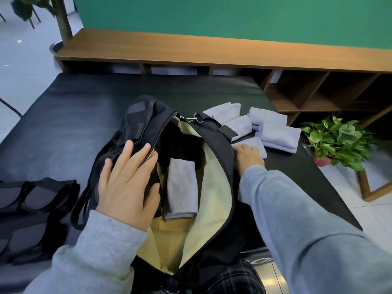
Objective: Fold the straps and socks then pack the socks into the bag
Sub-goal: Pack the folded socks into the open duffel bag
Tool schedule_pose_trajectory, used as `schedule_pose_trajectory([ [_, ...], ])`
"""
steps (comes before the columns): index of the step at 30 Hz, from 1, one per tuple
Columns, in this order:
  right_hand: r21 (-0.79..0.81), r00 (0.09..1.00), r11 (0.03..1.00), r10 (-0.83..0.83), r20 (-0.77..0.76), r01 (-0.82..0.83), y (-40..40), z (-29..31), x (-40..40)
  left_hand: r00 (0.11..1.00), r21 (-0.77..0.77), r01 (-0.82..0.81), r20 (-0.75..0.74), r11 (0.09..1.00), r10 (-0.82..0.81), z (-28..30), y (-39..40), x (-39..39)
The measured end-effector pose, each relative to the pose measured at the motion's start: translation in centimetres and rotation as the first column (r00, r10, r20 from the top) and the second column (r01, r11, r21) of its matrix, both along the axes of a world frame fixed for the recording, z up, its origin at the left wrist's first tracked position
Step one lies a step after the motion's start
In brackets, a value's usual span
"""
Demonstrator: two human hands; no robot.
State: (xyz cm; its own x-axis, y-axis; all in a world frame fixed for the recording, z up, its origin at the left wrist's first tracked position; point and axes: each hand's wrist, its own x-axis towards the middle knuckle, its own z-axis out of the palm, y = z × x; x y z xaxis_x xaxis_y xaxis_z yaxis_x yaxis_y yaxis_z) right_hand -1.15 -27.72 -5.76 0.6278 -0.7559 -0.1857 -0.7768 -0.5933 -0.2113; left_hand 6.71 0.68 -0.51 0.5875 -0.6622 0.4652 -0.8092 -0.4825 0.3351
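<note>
bag: black duffel (214, 141) sitting unzipped on the dark table (63, 115), cream lining showing, mouth wide open

sock in bag: one folded grey sock (182, 187) already lying inside, flat on the lining near the left wall

left hand: left hand (127, 183) laid flat on the bag's left flap, fingers straight and spread, pressing the fabric down, not gripping anything

right hand: right hand (249, 158) reaching past the bag's right side, resting on the nearest folded sock (257, 146); honestly can't tell if the fingers have curled round it

other socks: four more folded grey socks (275, 132) bunched on the table just right of the bag

straps: black straps (38, 194) folded at the table's left edge, apart from the bag

extras: potted green plant (337, 141) on the floor to the right, wooden shelf (212, 49) behind
</note>
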Motion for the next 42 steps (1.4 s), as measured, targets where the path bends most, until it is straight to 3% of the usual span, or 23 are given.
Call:
schedule_pose_trajectory([
  [10,0.024,0.997,0.998,-0.055,0.052,0.054,1.0,-0.9,-3.0,1.0,-0.011,0.015,-0.009,1.0,-0.015,0.7,0.1,-0.8],
  [17,0.04,0.986,0.995,-0.094,0.139,0.089,1.3,-1.5,-7.5,0.988,-0.06,0.156,0.001,0.986,-0.157,3.2,-1.6,-2.9],
  [21,0.0,0.975,0.997,-0.075,0.207,0.077,0.4,-2.3,-10.7,0.977,0.096,0.214,-0.013,0.972,-0.213,5.3,-5.7,-6.2],
  [25,-0.059,0.888,0.994,-0.056,0.457,0.094,0.0,-3.0,-13.2,0.954,0.391,0.297,-0.16,0.871,-0.253,5.6,-11.0,-8.0],
  [30,-0.201,0.885,0.972,-0.012,0.466,0.119,-0.6,-4.3,-13.1,0.951,0.56,0.304,-0.141,0.771,-0.274,3.4,-17.4,-7.8],
  [33,-0.215,0.829,0.966,0.0,0.56,0.145,-1.0,-5.3,-13.1,0.965,0.593,0.261,-0.155,0.762,-0.209,2.2,-21.0,-6.9],
  [38,-0.092,0.753,0.981,-0.068,0.654,0.168,-1.1,-6.0,-13.1,0.982,0.624,0.134,-0.186,0.77,-0.021,-0.3,-26.0,-3.9],
  [42,-0.131,0.741,0.974,-0.05,0.67,0.184,-1.1,-6.3,-12.9,0.998,0.702,0.058,-0.047,0.71,-0.034,-0.8,-28.8,-2.9],
])
